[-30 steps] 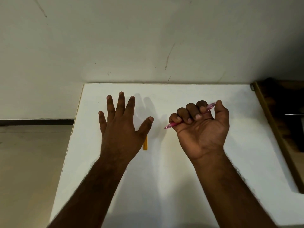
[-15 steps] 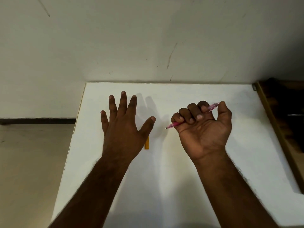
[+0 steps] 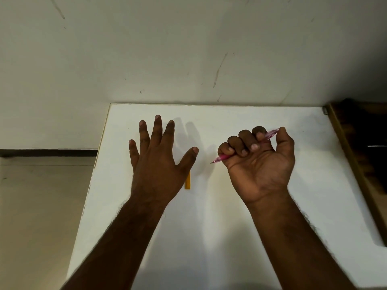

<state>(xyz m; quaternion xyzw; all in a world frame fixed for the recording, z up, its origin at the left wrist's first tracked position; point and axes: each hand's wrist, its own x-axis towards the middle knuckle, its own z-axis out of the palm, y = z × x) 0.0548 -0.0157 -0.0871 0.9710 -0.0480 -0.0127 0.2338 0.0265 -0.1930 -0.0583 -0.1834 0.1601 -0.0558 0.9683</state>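
While the right grip [image 3: 259, 164] was curled tight round a pink pen [image 3: 222, 158] above the white desk [image 3: 230, 227], only the pen's two ends stuck out of the fist. The left grip [image 3: 157, 166] was spread wide and held nothing, hiding part of a small yellow stick [image 3: 188, 182] on the desk below its thumb.

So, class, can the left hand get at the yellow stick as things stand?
Probably yes: the left hand is open, holds nothing, and partly covers the yellow stick; nothing blocks it.
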